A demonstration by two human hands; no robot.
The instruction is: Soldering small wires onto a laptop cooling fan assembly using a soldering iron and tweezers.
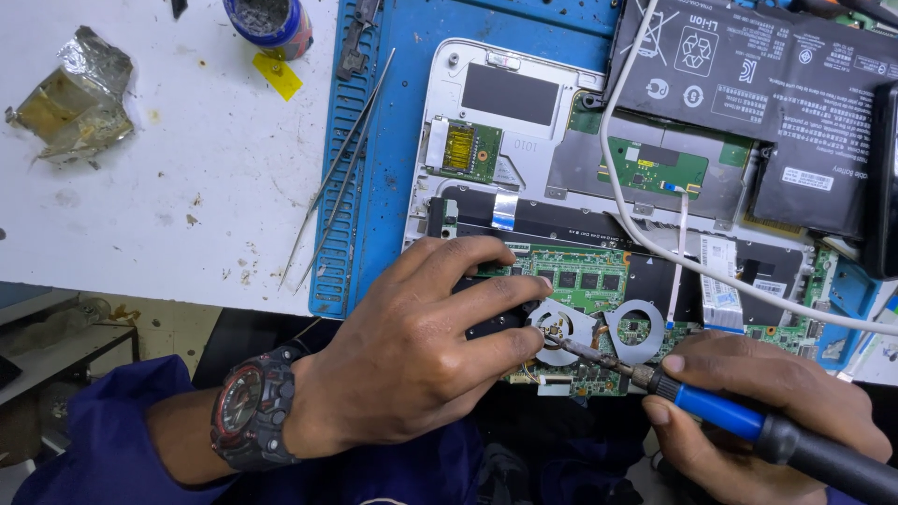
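Observation:
An opened laptop [524, 150] lies upside down on a blue work mat [393, 131], its green motherboard [585, 276] exposed. My left hand [421, 351], a black and red watch on its wrist, presses on a black part at the board's left edge, fingertips beside a round silver fan plate [561, 327]. My right hand [758, 411] grips a soldering iron with a blue and black handle [739, 421]; the iron's metal tip touches the middle of that fan plate. A black battery pack [748, 84] sits at the laptop's far right.
Metal tweezers [341, 164] lie along the mat's left edge. On the white table [168, 187] are a crumpled foil wrapper [75, 98], a small blue-rimmed jar [271, 21] and a yellow scrap. A white cable [645, 234] crosses the laptop. The table's near edge is by my arms.

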